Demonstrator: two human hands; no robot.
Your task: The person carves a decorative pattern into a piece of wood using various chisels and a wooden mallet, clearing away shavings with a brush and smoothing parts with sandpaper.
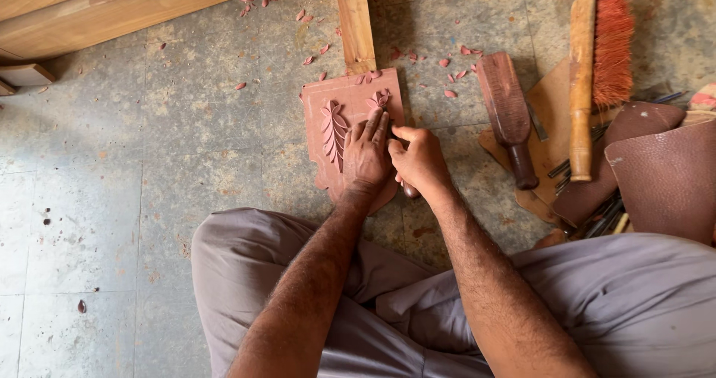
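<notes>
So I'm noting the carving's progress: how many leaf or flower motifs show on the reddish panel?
2: a long leaf motif left of the left hand, and a small flower above its fingertips. The hands may hide more.

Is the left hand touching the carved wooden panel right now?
Touching. The head view shows the left hand lying flat on the carved wooden panel, fingers pressed against its surface beside the leaf relief, no gap visible.

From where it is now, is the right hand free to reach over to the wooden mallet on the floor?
Probably not right away: the right hand is gripping a carving tool against the carved panel. The wooden mallet lies just to its right on open floor, nothing between them, so the path looks free once the tool is released.
</notes>
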